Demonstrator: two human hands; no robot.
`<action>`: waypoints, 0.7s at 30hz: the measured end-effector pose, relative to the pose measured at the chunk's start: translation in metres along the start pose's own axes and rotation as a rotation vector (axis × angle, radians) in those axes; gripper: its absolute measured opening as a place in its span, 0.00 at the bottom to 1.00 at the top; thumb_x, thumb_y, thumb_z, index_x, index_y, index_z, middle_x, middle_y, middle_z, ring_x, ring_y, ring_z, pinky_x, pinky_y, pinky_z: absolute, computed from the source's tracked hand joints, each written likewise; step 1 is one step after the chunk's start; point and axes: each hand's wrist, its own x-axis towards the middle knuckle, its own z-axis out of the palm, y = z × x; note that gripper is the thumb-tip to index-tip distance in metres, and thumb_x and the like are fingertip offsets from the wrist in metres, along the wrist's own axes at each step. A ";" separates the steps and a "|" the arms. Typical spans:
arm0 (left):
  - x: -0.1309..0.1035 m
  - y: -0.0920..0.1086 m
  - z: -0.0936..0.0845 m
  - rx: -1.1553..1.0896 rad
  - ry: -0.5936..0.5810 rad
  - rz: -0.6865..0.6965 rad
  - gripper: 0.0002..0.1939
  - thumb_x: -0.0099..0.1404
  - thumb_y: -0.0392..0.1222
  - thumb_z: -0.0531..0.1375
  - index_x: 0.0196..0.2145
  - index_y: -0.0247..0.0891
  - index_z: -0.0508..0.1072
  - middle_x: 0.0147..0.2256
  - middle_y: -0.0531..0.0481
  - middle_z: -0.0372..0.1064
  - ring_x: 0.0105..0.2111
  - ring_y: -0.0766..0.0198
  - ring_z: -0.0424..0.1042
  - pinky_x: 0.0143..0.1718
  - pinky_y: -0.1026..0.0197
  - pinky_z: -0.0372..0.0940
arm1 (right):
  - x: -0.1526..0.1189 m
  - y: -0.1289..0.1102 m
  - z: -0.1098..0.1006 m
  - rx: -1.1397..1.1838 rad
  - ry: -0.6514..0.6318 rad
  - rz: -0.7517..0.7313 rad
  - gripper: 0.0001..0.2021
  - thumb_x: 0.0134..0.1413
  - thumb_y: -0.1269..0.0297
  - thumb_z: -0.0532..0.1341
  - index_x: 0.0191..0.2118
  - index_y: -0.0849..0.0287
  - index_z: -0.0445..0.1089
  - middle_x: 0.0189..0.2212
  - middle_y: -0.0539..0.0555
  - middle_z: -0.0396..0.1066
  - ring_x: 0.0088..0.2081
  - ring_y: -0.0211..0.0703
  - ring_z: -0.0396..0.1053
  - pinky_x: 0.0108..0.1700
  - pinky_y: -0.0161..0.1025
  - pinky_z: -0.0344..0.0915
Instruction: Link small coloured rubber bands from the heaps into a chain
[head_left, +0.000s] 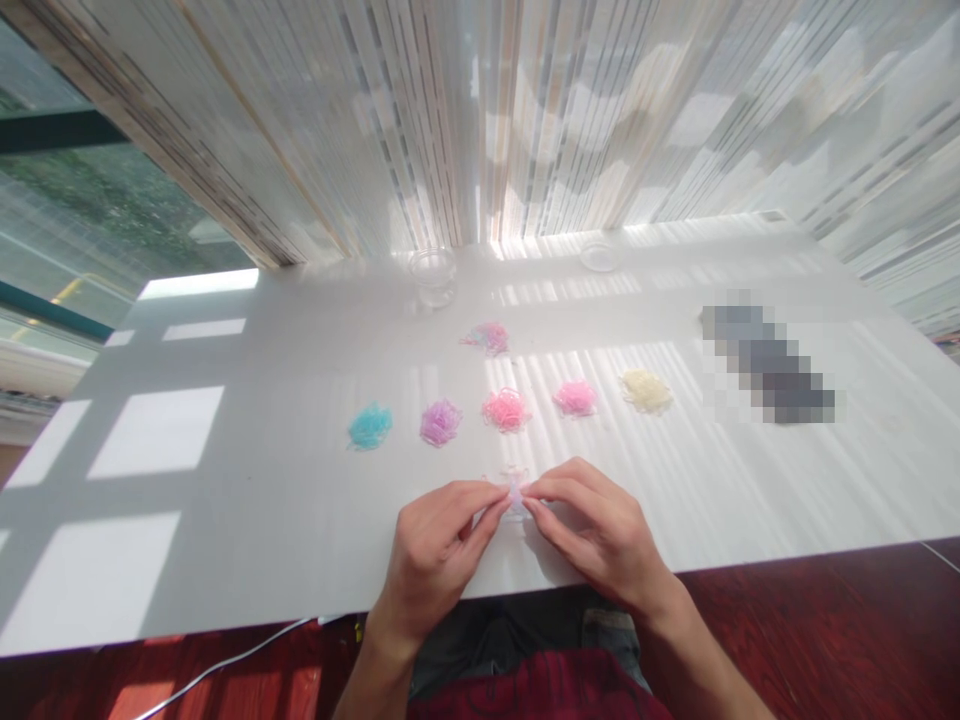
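Observation:
My left hand (pixel 448 535) and my right hand (pixel 600 525) meet near the table's front edge, thumb and forefinger of each pinched together. Between the fingertips is a small, pale, translucent item (pixel 515 496), too small and blurred to make out. Beyond my hands, small colored pieces lie in a row of piles: teal (pixel 370 427), purple (pixel 440 423), coral pink (pixel 505 409), light pink (pixel 575 398) and pale yellow (pixel 645 390). Farther back lies a mixed pink and bluish pile (pixel 489 337).
A clear round container (pixel 433 275) stands at the back of the white table (pixel 262 500), and a clear shallow dish or lid (pixel 600 257) lies to its right. A pixelated dark object (pixel 772 360) is on the right. Striped curtains (pixel 480 120) hang behind the table.

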 end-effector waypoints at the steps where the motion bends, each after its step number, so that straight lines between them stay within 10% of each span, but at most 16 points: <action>1: 0.000 0.000 0.000 -0.001 0.002 -0.005 0.08 0.69 0.29 0.65 0.44 0.37 0.77 0.37 0.50 0.81 0.34 0.67 0.78 0.39 0.66 0.72 | 0.000 0.000 0.000 -0.003 0.000 0.004 0.06 0.65 0.74 0.63 0.45 0.58 0.75 0.36 0.54 0.76 0.37 0.41 0.75 0.40 0.37 0.74; 21: 0.000 0.002 -0.002 0.001 0.016 -0.015 0.05 0.69 0.31 0.65 0.42 0.37 0.78 0.34 0.50 0.81 0.29 0.67 0.77 0.34 0.66 0.71 | 0.000 -0.001 0.000 -0.027 -0.010 0.021 0.06 0.65 0.72 0.64 0.45 0.57 0.74 0.37 0.55 0.76 0.38 0.42 0.76 0.40 0.38 0.75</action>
